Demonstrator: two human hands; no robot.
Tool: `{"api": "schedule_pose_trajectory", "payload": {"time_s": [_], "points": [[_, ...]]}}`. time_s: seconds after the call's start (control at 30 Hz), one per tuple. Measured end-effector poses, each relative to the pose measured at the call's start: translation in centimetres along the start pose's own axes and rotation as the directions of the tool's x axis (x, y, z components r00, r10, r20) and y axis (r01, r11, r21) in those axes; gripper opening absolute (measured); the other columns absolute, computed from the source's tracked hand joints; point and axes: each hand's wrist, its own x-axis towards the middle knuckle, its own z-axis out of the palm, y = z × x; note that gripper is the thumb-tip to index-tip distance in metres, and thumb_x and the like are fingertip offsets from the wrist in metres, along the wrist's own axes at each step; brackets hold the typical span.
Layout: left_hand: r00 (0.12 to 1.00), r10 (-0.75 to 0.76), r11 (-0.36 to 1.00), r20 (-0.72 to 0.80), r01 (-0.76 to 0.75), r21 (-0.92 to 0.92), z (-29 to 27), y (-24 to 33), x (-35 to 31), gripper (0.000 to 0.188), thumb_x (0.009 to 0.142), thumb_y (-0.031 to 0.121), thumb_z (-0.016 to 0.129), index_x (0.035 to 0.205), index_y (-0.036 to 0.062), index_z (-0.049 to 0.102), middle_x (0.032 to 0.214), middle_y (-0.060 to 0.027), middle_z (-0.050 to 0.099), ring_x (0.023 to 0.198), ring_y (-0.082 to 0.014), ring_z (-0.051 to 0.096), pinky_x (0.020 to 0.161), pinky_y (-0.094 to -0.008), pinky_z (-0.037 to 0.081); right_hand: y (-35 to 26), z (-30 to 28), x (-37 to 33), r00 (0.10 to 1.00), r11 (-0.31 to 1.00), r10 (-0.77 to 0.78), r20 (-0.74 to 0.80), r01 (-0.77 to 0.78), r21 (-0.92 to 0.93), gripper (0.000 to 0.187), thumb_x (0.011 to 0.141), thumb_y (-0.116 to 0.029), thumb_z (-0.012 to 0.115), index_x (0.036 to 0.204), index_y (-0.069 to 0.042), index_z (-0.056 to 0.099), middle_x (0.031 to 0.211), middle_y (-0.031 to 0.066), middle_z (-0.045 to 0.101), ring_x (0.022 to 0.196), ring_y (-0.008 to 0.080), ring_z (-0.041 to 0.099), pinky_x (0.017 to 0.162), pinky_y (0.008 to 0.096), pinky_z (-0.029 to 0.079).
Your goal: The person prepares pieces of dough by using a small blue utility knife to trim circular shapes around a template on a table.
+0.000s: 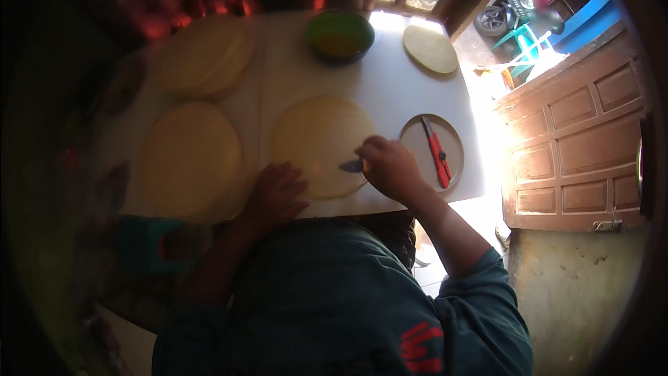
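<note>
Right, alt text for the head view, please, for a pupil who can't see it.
A person's right hand holds a small dark tool over a round yellowish sheet on a white table, the left hand at the sheet's near left edge. Similar rounds lie left and far right; a green bowl stands behind, and a red cutter lies on a round plate at right.

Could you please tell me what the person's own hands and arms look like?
The left hand and right hand are ungloved. The forearms are bare below dark blue-green sleeves, which end around the elbows. The matching shirt bears a red marking.
</note>
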Motion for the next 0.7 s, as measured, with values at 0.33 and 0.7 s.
{"api": "schedule_pose_trajectory", "payload": {"time_s": [0.33, 0.7], "points": [[0.993, -0.117, 0.993, -0.018, 0.117, -0.01, -6.0, 2.1, -2.8, 0.051, 0.08, 0.032, 0.079, 0.124, 0.0075, 0.068, 0.132, -0.0168, 0.063, 0.132, -0.0399, 0.052, 0.116, -0.0586, 0.033, -6.7, 4.3, 10.0, 0.973, 0.985, 0.17, 0.154, -0.164, -0.052, 0.027, 0.095, -0.029, 0.059, 0.113, -0.01, 0.065, 0.104, 0.0181, 0.066, 0.094, 0.0382, 0.067, 0.079, 0.0486, 0.055], [0.943, -0.224, 0.883, -0.244, 0.303, 0.36, -14.2, -2.2, -11.3, 0.042, 0.074, 0.018, 0.08, 0.114, 0.0073, 0.071, 0.124, -0.0135, 0.065, 0.125, -0.037, 0.057, 0.11, -0.0536, 0.044, -3.3, 2.0, 2.6, 0.954, 0.977, -0.159, 0.254, 0.189, -0.095, 0.019, 0.088, -0.025, 0.064, 0.105, -0.017, 0.07, 0.097, 0.0095, 0.065, 0.087, 0.0297, 0.068, 0.074, 0.0444, 0.056]]}}
